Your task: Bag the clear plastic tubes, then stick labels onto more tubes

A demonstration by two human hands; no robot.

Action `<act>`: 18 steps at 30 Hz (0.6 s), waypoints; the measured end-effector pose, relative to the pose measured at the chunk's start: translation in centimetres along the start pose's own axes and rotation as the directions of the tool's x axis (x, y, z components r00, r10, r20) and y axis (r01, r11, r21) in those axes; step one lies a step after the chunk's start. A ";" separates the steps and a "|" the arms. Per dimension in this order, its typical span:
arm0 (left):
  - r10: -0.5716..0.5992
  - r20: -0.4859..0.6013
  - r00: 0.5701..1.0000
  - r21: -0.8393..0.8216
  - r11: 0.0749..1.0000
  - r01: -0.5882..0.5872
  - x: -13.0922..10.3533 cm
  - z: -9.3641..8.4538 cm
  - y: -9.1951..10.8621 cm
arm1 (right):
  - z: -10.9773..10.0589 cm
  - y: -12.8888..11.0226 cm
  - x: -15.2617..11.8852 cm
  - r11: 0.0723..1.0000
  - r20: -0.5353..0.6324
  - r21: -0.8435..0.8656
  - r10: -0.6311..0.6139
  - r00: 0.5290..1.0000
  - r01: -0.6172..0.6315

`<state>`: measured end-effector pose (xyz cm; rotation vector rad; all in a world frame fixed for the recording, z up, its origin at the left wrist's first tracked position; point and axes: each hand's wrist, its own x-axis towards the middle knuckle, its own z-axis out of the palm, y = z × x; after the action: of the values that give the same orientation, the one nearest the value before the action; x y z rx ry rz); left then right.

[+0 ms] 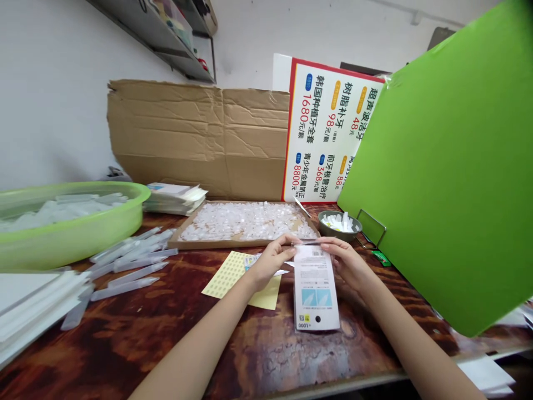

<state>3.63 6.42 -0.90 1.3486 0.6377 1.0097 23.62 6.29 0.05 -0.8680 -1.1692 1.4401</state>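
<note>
Between my hands is a white printed card (315, 278) in what looks like a clear plastic bag, with blue pictures and a round black hole at its near end. My left hand (272, 261) pinches the far left corner of the bag. At the far right corner, the fingers of my right hand (343, 262) are closed on the same bag edge. A yellow sheet of small stickers (233, 275) lies on the table left of the card, partly under my left wrist. A small printed slip rests on that sheet, half hidden by my left hand.
Beyond my hands stands a shallow cardboard tray (177, 243) full of small clear pieces. A grey bowl (340, 234) holds white strips. Clear plastic tubes (133, 275) lie loose beside a green basin (137, 214). Stacked cards (37, 311) sit at left; a green panel (441, 166) rises at right.
</note>
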 end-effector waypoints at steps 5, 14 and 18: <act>0.009 -0.022 1.000 0.012 1.000 -0.009 -0.3 0.4 0.4 | 0.2 -0.5 -0.6 0.998 0.015 -0.063 -0.027 1.000 0.028; -0.001 -0.050 0.999 0.054 0.999 0.004 -0.6 1.0 1.0 | 0.1 -0.3 -0.9 0.994 0.238 -0.076 0.096 0.967 -0.080; -0.042 -0.096 0.994 0.073 0.996 0.049 -0.4 1.2 0.8 | 0.4 0.0 -0.7 0.993 0.208 -0.023 0.120 0.971 -0.118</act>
<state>4.33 5.45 0.01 1.3518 0.7808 1.0261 23.38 5.51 0.14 -0.8195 -1.2997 1.6563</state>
